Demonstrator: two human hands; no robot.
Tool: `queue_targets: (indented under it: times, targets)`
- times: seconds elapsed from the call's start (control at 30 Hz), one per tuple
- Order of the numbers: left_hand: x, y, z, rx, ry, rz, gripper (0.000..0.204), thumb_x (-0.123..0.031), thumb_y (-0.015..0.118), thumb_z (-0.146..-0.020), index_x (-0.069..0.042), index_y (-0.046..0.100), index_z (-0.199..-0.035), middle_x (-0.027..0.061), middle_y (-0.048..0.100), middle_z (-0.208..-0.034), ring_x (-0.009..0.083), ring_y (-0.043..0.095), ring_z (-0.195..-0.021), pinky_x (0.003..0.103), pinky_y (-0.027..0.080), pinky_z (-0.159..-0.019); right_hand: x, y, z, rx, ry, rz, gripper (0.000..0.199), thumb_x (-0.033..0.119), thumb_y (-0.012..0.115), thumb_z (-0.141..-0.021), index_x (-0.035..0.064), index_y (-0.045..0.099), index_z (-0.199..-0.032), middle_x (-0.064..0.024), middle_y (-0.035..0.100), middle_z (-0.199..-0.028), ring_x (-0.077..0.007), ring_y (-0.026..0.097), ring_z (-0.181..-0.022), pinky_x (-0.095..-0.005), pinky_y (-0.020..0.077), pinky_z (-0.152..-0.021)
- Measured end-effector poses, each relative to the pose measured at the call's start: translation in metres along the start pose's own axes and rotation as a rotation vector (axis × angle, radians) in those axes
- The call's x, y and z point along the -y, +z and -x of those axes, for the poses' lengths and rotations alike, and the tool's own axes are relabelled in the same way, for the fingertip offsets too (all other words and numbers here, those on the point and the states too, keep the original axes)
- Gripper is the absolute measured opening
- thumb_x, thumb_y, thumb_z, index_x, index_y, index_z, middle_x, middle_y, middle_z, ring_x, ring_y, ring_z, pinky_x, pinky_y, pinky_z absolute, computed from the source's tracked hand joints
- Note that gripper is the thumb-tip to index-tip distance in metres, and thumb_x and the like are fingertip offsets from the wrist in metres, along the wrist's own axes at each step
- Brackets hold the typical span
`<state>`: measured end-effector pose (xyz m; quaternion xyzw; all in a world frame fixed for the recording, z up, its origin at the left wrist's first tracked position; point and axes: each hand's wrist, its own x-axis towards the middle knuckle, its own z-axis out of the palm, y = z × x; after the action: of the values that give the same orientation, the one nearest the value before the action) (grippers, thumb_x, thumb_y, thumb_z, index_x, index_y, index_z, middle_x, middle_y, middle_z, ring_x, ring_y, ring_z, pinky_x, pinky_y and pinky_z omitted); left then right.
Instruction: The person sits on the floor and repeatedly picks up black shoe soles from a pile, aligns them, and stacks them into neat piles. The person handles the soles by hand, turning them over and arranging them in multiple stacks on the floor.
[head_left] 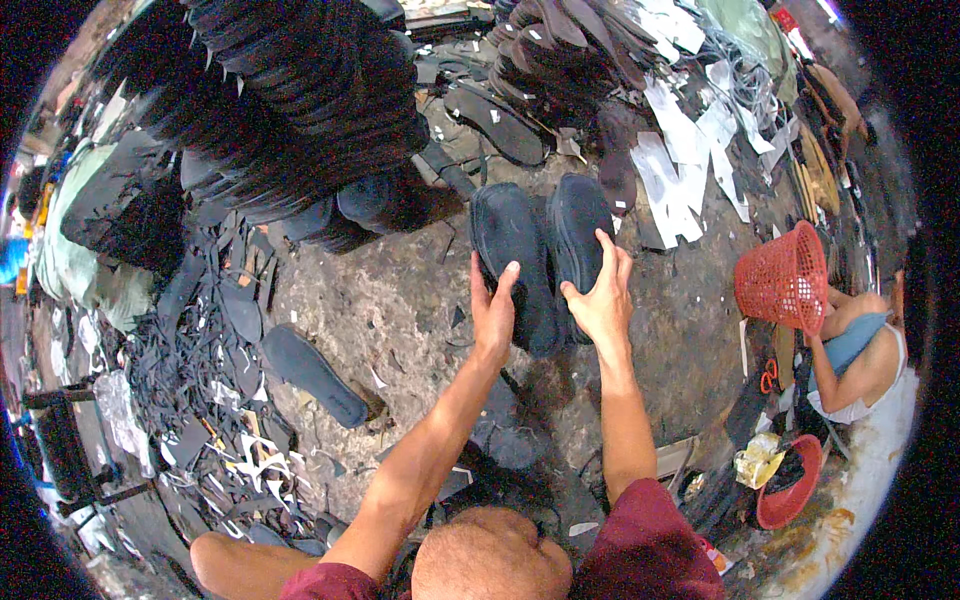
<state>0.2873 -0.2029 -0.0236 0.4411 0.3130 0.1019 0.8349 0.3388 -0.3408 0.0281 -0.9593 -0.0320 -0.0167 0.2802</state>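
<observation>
The left sole (510, 228) is sitting clamped in my left hand (493, 315), thumb on top. My right hand (604, 305) is gripping the right sole (579, 215) just beside.

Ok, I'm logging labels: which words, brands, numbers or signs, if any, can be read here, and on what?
None can be read.
Held soles: no legible text.
Far sole: pale tag too small.
Yellow wrapper: any print too blurred.
</observation>
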Motion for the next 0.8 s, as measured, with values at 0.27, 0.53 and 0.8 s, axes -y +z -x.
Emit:
queue_targets:
  times: [0.27, 0.53, 0.8]
  targets:
    - [0.000, -0.005, -0.001, -0.029, -0.006, 0.041, 0.085, -0.031, 0.069, -0.096, 0.000, 0.023, -0.160, 0.0167, 0.038, -0.159, 0.0258, 0.041, -0.142, 0.035, 0.030, -0.117, 0.010, -0.025, 0.002, -0.109, -0.086, -0.004, 0.093, 0.014, 0.082, -0.071, 0.0179, 0.038, -0.153, -0.0222, 0.045, -0.148, -0.0428, 0.050, -0.133, -0.0492, 0.0454, -0.109]
    - [0.000, -0.016, -0.012, 0.095, 0.012, -0.052, 0.094, -0.028, 0.071, -0.094, -0.003, 0.013, -0.162, 0.0190, 0.034, -0.161, 0.0293, 0.042, -0.142, 0.036, 0.033, -0.117, 0.019, -0.031, -0.003, -0.063, -0.118, -0.176, 0.094, 0.015, 0.088, -0.070, 0.0137, 0.045, -0.153, -0.0215, 0.049, -0.147, -0.0378, 0.048, -0.137, -0.0438, 0.0406, -0.114]
    - [0.002, -0.005, -0.017, 0.082, -0.085, -0.135, 0.108, -0.027, 0.073, -0.086, -0.012, -0.003, -0.162, 0.0207, 0.023, -0.163, 0.0326, 0.036, -0.145, 0.040, 0.027, -0.119, -0.023, -0.008, -0.012, 0.056, 0.297, -0.685, 0.096, 0.031, 0.082, -0.085, 0.0169, 0.025, -0.161, -0.0235, 0.032, -0.160, -0.0360, 0.040, -0.145, -0.0469, 0.0367, -0.116]
